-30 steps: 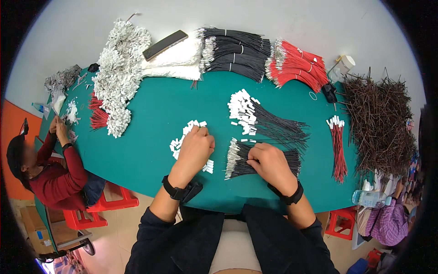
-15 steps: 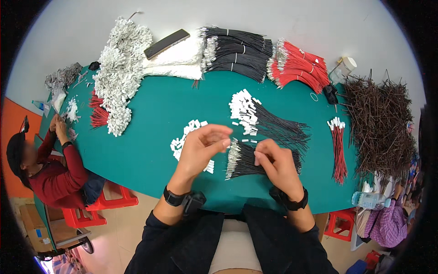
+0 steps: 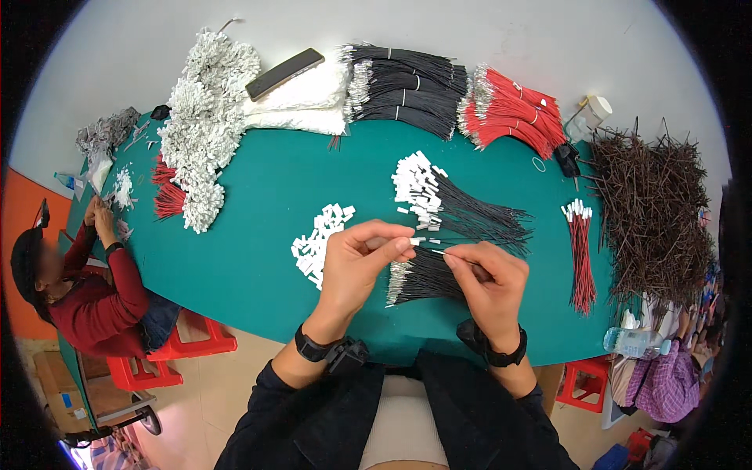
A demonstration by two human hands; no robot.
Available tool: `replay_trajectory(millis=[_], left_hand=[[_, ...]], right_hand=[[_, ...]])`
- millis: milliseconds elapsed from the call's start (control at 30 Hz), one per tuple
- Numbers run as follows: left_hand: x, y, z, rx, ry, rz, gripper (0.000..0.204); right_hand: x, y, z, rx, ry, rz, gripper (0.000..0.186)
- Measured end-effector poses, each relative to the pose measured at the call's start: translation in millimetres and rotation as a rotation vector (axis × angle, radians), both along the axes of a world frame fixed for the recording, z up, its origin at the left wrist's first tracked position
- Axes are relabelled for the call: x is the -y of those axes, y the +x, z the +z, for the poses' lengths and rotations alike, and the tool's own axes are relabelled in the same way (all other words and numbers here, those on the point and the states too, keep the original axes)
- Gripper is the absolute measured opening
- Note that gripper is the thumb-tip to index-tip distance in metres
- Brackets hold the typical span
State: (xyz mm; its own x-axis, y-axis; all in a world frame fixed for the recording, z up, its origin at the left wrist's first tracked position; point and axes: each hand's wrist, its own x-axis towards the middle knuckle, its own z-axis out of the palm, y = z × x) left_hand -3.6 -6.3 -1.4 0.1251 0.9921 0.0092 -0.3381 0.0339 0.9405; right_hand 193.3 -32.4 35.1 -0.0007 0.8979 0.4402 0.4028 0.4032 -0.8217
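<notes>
Over the near middle of the green table my left hand (image 3: 352, 266) pinches a small white connector housing (image 3: 416, 241) between thumb and fingertips. Facing it across a small gap, my right hand (image 3: 493, 282) grips a thin wire by its end, the pale metal tip (image 3: 437, 251) pointing left toward the housing. Below both hands lies a row of black wires (image 3: 423, 282) with bare metal terminals at their left ends. Loose white housings (image 3: 312, 243) are scattered beside my left hand. Farther off, black wires (image 3: 486, 210) lie fanned out with white housings on their ends.
Along the back are a white tangled heap (image 3: 205, 110), white bags (image 3: 301, 117) under a dark bar-shaped case (image 3: 285, 74), black wire bundles (image 3: 407, 82) and red ones (image 3: 513, 110). Right: white-tipped red wires (image 3: 582, 262), a brown wire pile (image 3: 654, 219). A co-worker (image 3: 94, 305) sits left.
My hands have come closer together. My left hand has shifted right and now shows a white housing at its fingertips; my right hand now shows a wire tip facing it.
</notes>
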Motion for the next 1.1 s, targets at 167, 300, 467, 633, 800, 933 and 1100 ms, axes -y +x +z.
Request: replay_trajectory(millis=[167,300,467,633,800,933,1100], left_hand=[[1.4,-0.2,1.8,-0.016,0.004,-0.004,0.014],[2.1,0.9,1.5,0.011,-0.007,-0.009,0.015],[3.8,1.4,2.5,0.007,-0.030,-0.028,0.014],[3.8,1.7,2.7,0.006,-0.035,-0.036,0.014],[5.1,2.6,0.8,0.036,-0.021,-0.047,0.013],[5.5,2.0,-0.2,0.031,-0.028,-0.046,0.013],[6.1,2.2,-0.8,0.022,-0.013,-0.062,0.012]], right_hand=[[2.1,0.7,3.8,0.141,0.012,-0.027,0.012],[-0.9,-1.2,3.6,0.163,0.072,-0.012,0.013],[-1.8,-2.4,2.1,0.168,0.106,-0.020,0.014],[-2.0,-2.2,3.9,0.203,0.150,-0.001,0.015],[-2.2,-3.0,3.9,0.226,0.175,0.004,0.015],[-2.6,-2.9,2.9,0.226,0.186,0.014,0.014],[-2.5,-3.0,1.5,0.245,0.200,0.023,0.014]])
